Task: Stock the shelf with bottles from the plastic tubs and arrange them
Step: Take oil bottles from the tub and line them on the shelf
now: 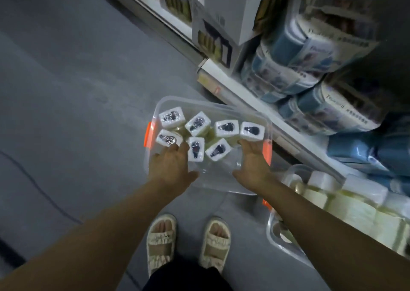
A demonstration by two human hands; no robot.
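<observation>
1. Floor [77, 113]: grey, smooth; carries both tubs. A dark cable [40, 191] runs across its left side.
2. Shelf [255, 95]: white edge runs diagonally along the right. It holds wrapped paper-roll packs [310, 69] and, further back, white boxes [221, 13].
3. Clear tub [219, 179], orange clips on left and right rims: stands on the floor against the shelf's front edge, just ahead of the feet. Near wall end bare; bottles crowd the far end.
4. Second tub [286, 244], clear: at the right, close to the shelf base, packed with pale bottles under white caps; partly hidden behind the right forearm.
5. Bottles [226, 128] in the first tub: seven white square tops visible, each with a dark shape under shiny film; several tilted against one another.
6. Left hand [172, 166]: reaches into the tub's left side, fingers [177, 147] fairly straight, tips touching the bottle nearest that corner; nothing gripped.
7. Right hand [253, 164]: at the tub's right rim beside the orange clip, fingers spread and extended, tips touching the rightmost bottle; nothing gripped.
8. Sandals [160, 242]: beige pair, bottom centre.
</observation>
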